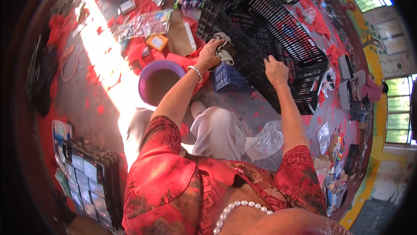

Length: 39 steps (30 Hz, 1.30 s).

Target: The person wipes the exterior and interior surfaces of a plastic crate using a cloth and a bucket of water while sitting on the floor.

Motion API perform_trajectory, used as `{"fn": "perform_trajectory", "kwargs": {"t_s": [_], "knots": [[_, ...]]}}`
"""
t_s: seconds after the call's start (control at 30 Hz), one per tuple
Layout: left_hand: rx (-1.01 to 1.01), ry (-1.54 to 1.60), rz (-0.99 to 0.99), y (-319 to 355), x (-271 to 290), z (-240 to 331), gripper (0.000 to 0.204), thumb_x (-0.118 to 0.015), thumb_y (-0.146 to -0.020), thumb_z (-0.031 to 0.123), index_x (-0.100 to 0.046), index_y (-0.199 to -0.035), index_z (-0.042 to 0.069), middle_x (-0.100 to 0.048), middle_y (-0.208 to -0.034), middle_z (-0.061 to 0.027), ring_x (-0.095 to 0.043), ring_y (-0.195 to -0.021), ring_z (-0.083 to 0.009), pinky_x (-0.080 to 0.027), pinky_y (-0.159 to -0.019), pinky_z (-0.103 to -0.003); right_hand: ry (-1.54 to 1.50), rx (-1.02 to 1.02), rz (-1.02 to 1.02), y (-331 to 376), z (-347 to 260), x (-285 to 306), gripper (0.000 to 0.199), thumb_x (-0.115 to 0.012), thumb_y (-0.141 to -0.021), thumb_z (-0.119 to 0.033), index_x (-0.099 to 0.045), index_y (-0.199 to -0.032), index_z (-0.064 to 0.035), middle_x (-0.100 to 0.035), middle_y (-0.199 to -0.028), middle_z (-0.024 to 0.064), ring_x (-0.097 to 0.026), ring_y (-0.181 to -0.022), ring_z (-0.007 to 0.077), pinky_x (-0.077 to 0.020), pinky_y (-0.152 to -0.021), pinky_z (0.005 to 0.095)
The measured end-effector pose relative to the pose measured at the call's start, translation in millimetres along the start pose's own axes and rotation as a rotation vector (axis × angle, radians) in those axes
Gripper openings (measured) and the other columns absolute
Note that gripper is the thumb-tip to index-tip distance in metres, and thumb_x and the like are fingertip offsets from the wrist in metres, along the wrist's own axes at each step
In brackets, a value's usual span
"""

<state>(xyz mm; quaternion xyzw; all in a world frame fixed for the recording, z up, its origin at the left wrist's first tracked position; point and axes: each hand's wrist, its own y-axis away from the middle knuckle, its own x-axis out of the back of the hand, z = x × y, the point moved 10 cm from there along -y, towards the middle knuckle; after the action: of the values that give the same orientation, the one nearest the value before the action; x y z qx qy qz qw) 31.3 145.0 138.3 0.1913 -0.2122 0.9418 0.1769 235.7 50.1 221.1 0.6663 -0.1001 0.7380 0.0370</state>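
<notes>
A large black slatted plastic crate point(278, 24) is tilted up in front of me. My left hand point(211, 53) is closed round a crumpled grey-brown cloth point(226, 54), which lies against the crate's near side. Farther right, my right hand point(276, 70) grips the crate's near rim, with the fingertips over the edge. Below the crate stands a smaller blue crate point(229, 78). A purple basin point(143, 83) of murky brownish water sits left of my left forearm.
Red scraps and litter cover much of the floor. An orange box point(157, 41) lies beyond the basin, and clear plastic film point(267, 139) near my knees. Stacked boxes in a dark crate point(89, 178) stand at lower left. Another person point(371, 88) is at far right.
</notes>
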Motion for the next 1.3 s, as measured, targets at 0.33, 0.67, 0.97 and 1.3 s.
{"fn": "perform_trajectory", "kwargs": {"t_s": [0.33,0.67,0.97,1.3], "knots": [[-0.009,-0.264,0.352,-7.4,85.8,7.5,0.068,-0.069,-0.061,0.009,-0.044,-0.123,0.021,-0.042,-0.112,-0.0182,-0.052,-0.098,-0.0397,-0.047,-0.079,-0.043,-0.021,-0.015,-0.004,24.6,-28.9,-5.2,0.028,-0.046,-0.087,-0.033,-0.056,-0.091,-0.0078,-0.063,-0.069,0.0186,-0.061,-0.068,0.0383,-0.0475,-0.061,0.0464],[0.005,-0.686,0.103,-40.1,92.9,8.5,0.05,-0.062,-0.069,0.012,-0.049,-0.115,0.024,-0.05,-0.103,-0.0121,-0.058,-0.09,-0.0322,-0.049,-0.07,-0.042,-0.025,0.025,0.023,7.7,-19.6,-4.2,0.026,-0.048,-0.087,-0.033,-0.056,-0.089,-0.0083,-0.062,-0.069,0.0194,-0.061,-0.067,0.0382,-0.047,-0.06,0.0468],[0.029,-0.449,0.111,-38.5,154.3,-16.1,0.048,-0.066,-0.066,0.013,-0.056,-0.113,0.012,-0.057,-0.105,-0.0156,-0.058,-0.095,-0.033,-0.046,-0.083,-0.037,-0.007,0.01,0.042,8.5,-6.2,4.0,0.027,-0.048,-0.087,-0.034,-0.055,-0.089,-0.0082,-0.063,-0.07,0.0181,-0.062,-0.068,0.0379,-0.0481,-0.061,0.0469],[0.18,-0.39,0.251,-70.2,95.3,-49.4,0.059,-0.064,-0.067,0.013,-0.048,-0.123,0.023,-0.047,-0.117,-0.0183,-0.053,-0.103,-0.0375,-0.045,-0.085,-0.042,-0.033,0.056,0.113,-3.6,-1.7,4.6,0.025,-0.049,-0.086,-0.032,-0.054,-0.083,-0.0075,-0.062,-0.068,0.0193,-0.061,-0.066,0.0379,-0.0477,-0.058,0.0478]]}}
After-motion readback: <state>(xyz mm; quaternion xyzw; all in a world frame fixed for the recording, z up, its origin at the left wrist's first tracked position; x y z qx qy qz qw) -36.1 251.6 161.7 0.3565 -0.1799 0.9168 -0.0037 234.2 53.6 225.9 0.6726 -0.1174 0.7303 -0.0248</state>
